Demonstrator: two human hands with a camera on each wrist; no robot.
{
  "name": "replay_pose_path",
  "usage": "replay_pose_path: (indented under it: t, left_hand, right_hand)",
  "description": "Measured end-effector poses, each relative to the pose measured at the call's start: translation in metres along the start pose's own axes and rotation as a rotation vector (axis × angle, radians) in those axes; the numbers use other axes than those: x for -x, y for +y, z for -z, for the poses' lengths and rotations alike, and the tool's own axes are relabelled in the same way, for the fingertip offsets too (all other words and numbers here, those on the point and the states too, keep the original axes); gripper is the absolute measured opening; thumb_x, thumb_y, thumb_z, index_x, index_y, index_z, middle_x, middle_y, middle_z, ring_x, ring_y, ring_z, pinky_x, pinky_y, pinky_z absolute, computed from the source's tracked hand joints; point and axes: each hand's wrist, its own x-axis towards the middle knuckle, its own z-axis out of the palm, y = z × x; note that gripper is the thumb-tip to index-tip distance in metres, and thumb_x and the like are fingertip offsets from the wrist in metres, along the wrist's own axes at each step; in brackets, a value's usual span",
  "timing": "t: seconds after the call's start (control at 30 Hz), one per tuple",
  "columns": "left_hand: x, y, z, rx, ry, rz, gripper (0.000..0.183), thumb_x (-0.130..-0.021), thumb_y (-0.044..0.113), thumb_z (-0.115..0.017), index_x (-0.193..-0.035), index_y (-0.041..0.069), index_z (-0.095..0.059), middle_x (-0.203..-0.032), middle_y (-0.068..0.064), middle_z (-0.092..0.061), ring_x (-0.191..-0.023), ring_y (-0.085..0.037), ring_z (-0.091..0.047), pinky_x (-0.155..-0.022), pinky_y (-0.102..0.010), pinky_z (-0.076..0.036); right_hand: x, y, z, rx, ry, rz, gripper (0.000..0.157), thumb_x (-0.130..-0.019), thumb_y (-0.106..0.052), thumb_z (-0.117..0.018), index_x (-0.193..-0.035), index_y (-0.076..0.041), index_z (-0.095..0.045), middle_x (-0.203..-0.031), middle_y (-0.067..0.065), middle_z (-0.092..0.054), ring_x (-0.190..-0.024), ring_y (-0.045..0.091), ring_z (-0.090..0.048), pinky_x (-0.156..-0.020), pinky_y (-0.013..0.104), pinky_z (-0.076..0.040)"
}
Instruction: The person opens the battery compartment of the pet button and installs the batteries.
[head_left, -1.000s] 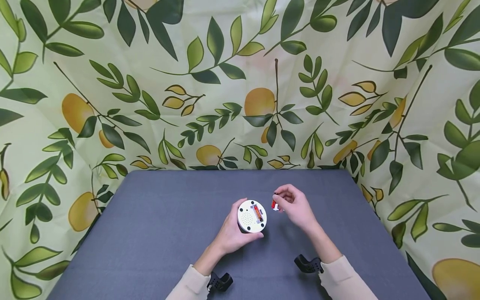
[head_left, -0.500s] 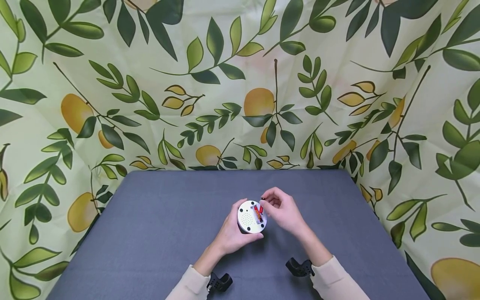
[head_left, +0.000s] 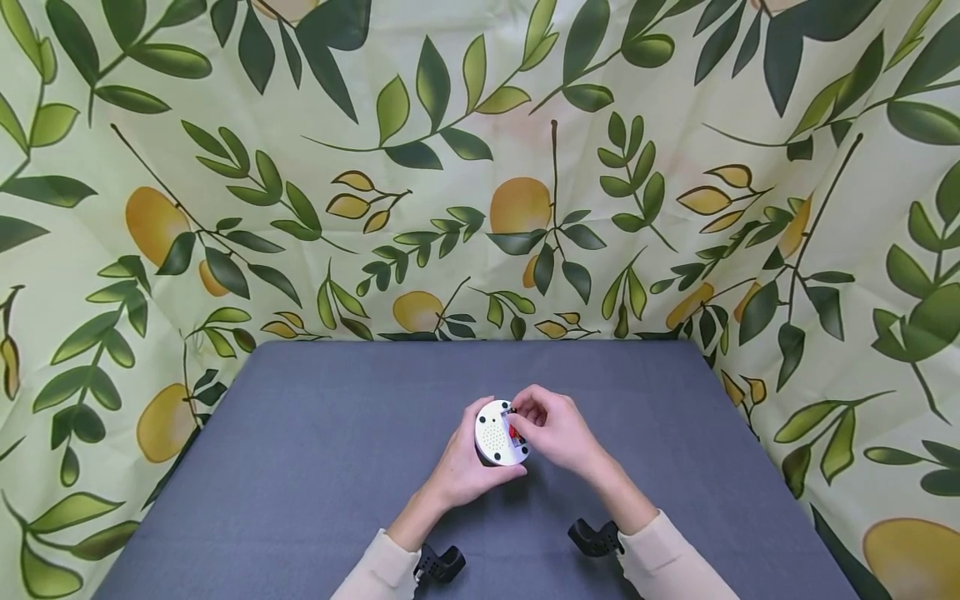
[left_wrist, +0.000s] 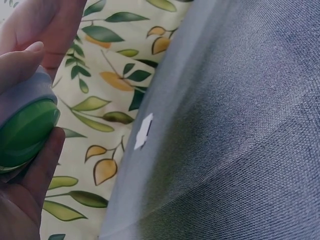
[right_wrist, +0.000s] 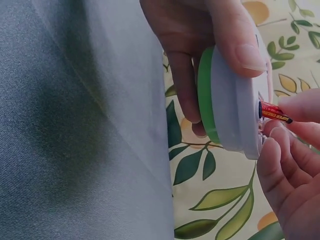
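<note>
A round white device (head_left: 491, 437) with a green far side (left_wrist: 30, 132) is held by my left hand (head_left: 461, 467), fingers and thumb around its rim. Its perforated face, with black feet and a battery compartment, faces up toward the head camera. Close against that face, my right hand (head_left: 555, 429) pinches a red battery (right_wrist: 274, 111) between thumb and fingers. The battery sticks out of the compartment at a tilt, its inner end hidden by the device's rim. Red shows inside the compartment in the head view, partly covered by the right thumb.
Beneath both hands spreads a dark grey cloth-covered table (head_left: 337, 467). A leaf-and-fruit patterned curtain (head_left: 450, 250) hangs around its back and sides. Black wrist mounts (head_left: 442, 564) sit at both sleeves. A small white patch (left_wrist: 144, 131) shows near the cloth's edge.
My right hand has moved left from beside the device to its compartment, bringing the red battery with it. The left hand and device have stayed in place.
</note>
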Motion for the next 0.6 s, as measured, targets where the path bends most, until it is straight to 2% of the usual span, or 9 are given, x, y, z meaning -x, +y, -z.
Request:
replay_pose_path:
  t: [0.17, 0.3, 0.43, 0.6]
  left_hand:
    - [0.000, 0.000, 0.001, -0.003, -0.001, -0.003, 0.101, -0.065, 0.042, -0.086, -0.143, 0.017, -0.027, -0.129, 0.000, -0.052, -0.109, -0.015, -0.053, -0.090, -0.035, -0.043]
    - [0.000, 0.001, 0.000, -0.011, -0.009, -0.012, 0.102, -0.065, 0.044, -0.086, -0.142, 0.011, -0.028, -0.129, -0.001, -0.052, -0.109, -0.015, -0.053, -0.090, -0.036, -0.043]
    - [0.001, 0.003, 0.000, -0.015, -0.021, -0.014, 0.101, -0.067, 0.046, -0.084, -0.143, 0.012, -0.027, -0.130, -0.001, -0.050, -0.110, -0.015, -0.052, -0.091, -0.037, -0.043]
    - [0.001, 0.004, 0.000, -0.010, -0.028, -0.009, 0.100, -0.066, 0.045, -0.084, -0.143, 0.021, -0.026, -0.131, 0.000, -0.049, -0.112, -0.014, -0.052, -0.092, -0.037, -0.043]
  right_hand:
    - [0.001, 0.000, -0.002, 0.051, 0.004, 0.032, 0.009, -0.084, -0.014, -0.073, -0.091, -0.015, -0.069, -0.076, -0.011, -0.059, -0.063, 0.008, -0.052, -0.054, 0.024, -0.045]
    - [0.001, 0.002, -0.002, 0.034, 0.030, 0.010, 0.005, -0.086, -0.018, -0.071, -0.090, -0.020, -0.073, -0.077, -0.012, -0.059, -0.064, 0.009, -0.051, -0.053, 0.023, -0.043]
    - [0.000, 0.007, -0.004, -0.076, 0.043, -0.081, 0.004, -0.084, -0.022, -0.074, -0.087, -0.020, -0.074, -0.079, -0.006, -0.061, -0.067, 0.015, -0.052, -0.056, 0.024, -0.043]
    - [-0.002, 0.013, -0.005, -0.192, 0.058, -0.245, 0.016, -0.079, -0.022, -0.079, -0.090, -0.013, -0.071, -0.081, 0.003, -0.061, -0.070, 0.019, -0.053, -0.059, 0.025, -0.044]
